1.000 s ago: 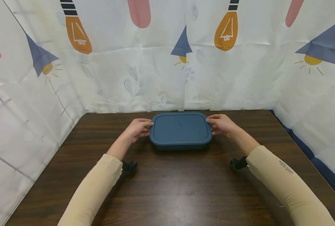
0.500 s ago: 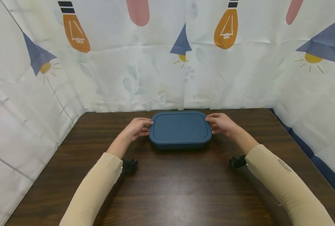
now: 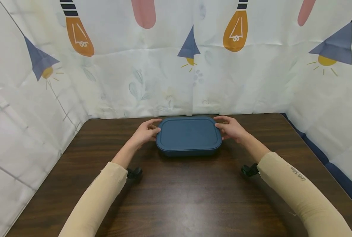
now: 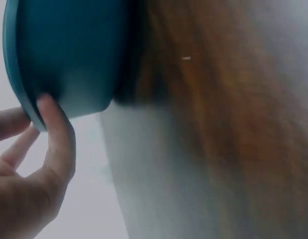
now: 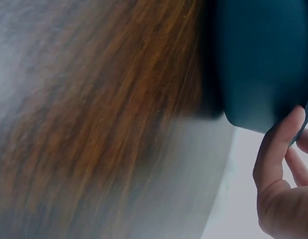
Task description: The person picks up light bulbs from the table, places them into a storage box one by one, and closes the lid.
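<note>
A dark blue rectangular container with rounded corners rests near the table's far edge, its matching flat lid on top. My left hand pinches the lid's rim at the left end. Seen from the left wrist, one digit presses just under the rim while other fingers lie on the lid's far side. At the right end my right hand pinches the rim in much the same way, with a digit under it in the right wrist view. The container's inside is hidden.
Dark wood-grain table spreads out in front of the container. A white patterned curtain hangs close behind and along both sides. Dark blue fabric shows past the right edge.
Fingers of both hands have shifted toward the lid's far corners, and their hold at the rim has changed. The container has stayed nearly in place; the head view has drifted slightly.
</note>
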{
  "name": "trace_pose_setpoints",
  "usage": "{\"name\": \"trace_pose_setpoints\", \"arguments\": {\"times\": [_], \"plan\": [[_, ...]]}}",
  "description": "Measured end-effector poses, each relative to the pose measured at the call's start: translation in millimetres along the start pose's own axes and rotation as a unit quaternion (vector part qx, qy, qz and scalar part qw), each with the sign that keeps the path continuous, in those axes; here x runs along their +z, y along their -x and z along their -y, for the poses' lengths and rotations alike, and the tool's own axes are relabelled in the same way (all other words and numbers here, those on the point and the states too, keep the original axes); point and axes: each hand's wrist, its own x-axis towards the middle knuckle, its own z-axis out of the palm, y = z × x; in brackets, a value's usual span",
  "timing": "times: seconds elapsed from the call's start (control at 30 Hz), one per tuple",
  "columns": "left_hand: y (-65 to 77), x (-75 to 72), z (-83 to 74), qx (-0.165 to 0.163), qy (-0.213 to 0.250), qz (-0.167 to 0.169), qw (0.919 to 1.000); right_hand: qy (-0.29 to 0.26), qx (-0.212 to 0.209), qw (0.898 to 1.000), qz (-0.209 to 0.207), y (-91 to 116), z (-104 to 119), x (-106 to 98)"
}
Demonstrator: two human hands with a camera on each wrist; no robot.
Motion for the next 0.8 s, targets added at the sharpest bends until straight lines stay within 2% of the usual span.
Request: {"name": "trace_pose_setpoints", "arguments": {"times": [0.07,0.13,0.2,0.27,0.33,0.4,0.47,0.6,0.8], "plan": [[4.1,3.7,0.6,0.042,-0.080,-0.017,0.9957,0.043,-0.028,0.999,-0.013,2,0,3],[6.7,7.7,0.8,0.081,-0.163,-0.034,0.9827,0.103,-0.067,0.992,-0.032,4,0,6],[7.7,11.4,-0.3,0.117,-0.251,-0.054,0.9595,0.170,-0.115,0.978,-0.050,4,1,10],[7.2,14.8,-1.6,0.149,-0.320,-0.064,0.9335,0.228,-0.163,0.958,-0.062,3,2,14],[6.2,17.5,-2.2,0.171,-0.362,-0.061,0.9145,0.264,-0.200,0.942,-0.064,3,4,18],[5.9,20.4,-3.0,0.187,-0.387,-0.053,0.9015,0.279,-0.216,0.934,-0.055,3,4,22],[7.1,23.3,-3.8,0.191,-0.398,-0.040,0.8961,0.291,-0.218,0.931,-0.040,3,4,25],[10.5,29.2,-6.0,0.188,-0.404,-0.010,0.8953,0.320,-0.218,0.922,-0.010,4,6,29],[10.9,35.8,-10.4,0.173,-0.414,0.011,0.8937,0.358,-0.211,0.909,0.023,3,13,37]]}}
